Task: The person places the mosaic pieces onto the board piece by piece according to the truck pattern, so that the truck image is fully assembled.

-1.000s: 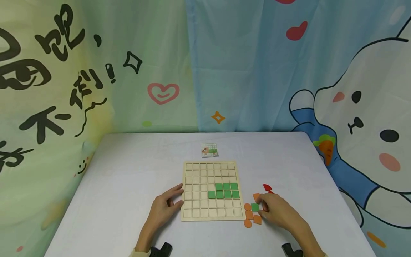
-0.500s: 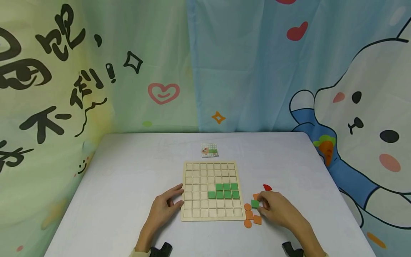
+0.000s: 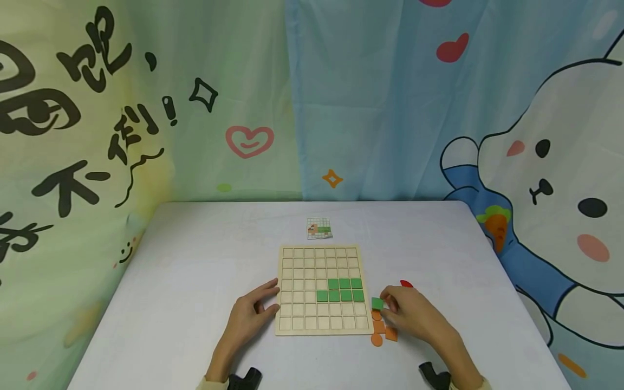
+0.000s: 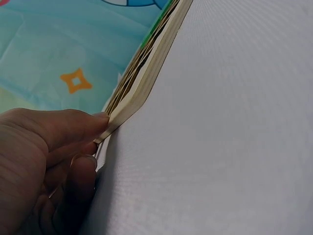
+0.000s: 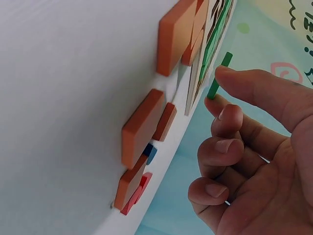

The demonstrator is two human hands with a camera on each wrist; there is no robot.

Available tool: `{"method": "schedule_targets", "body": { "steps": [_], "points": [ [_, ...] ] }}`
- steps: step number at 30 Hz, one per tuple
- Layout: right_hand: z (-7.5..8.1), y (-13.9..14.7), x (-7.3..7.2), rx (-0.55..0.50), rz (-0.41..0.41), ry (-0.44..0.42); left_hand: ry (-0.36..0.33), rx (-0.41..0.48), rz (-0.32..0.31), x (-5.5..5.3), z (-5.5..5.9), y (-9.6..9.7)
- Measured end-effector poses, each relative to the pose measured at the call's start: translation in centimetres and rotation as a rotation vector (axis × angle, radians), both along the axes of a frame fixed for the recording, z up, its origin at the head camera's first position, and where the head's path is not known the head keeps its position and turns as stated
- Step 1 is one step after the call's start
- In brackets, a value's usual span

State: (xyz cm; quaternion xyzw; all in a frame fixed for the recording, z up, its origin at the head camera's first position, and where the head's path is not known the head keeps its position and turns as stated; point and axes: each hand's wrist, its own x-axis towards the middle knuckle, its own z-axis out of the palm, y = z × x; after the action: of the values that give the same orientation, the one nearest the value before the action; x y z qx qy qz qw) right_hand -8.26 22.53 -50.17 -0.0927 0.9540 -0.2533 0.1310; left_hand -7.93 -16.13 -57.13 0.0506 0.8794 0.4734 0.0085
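A pale wooden grid board (image 3: pixel 293 291) lies on the table, with several green squares (image 3: pixel 333 296) set in two rows at its right. My left hand (image 3: pixel 249 315) touches the board's left edge, thumb and forefinger apart; the left wrist view shows the fingertips at the board's side (image 4: pixel 151 78). Between right thumb and forefinger, my right hand (image 3: pixel 419 317) pinches a green square tile (image 3: pixel 377 303) just beyond the board's right edge. In the right wrist view this tile (image 5: pixel 214 89) is seen edge-on, off the table, with the other fingers curled loosely.
Orange pieces, round (image 3: pixel 376 340) and square (image 3: pixel 391 333), lie beside the board's lower right. A red piece (image 3: pixel 406 283) shows behind the right hand; the right wrist view also has a blue piece (image 5: pixel 150 153). A small pattern card (image 3: pixel 319 228) lies beyond the board.
My right hand has taken the green tile from among the loose pieces and moved it left and slightly away, toward the board. The left hand stays at the board's edge.
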Motion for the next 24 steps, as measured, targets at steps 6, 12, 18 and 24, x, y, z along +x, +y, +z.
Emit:
{"method": "schedule_targets", "body": {
  "steps": [6, 12, 18, 24],
  "points": [
    [-0.1, -0.6, -0.2, -0.035, 0.019, 0.005, -0.011, 0.003, 0.006, 0.0, 0.0, 0.0],
    [-0.2, -1.2, -0.4, -0.044, 0.041, 0.029, -0.005, 0.003, 0.005, 0.0, 0.0, 0.0],
    [-0.1, -1.8, -0.7, -0.052, 0.054, 0.034, -0.004, 0.013, 0.008, 0.0, -0.1, 0.0],
    [-0.2, -2.4, -1.1, -0.075, 0.077, 0.055, 0.001, 0.013, 0.000, 0.0, -0.1, 0.0]
  ]
}}
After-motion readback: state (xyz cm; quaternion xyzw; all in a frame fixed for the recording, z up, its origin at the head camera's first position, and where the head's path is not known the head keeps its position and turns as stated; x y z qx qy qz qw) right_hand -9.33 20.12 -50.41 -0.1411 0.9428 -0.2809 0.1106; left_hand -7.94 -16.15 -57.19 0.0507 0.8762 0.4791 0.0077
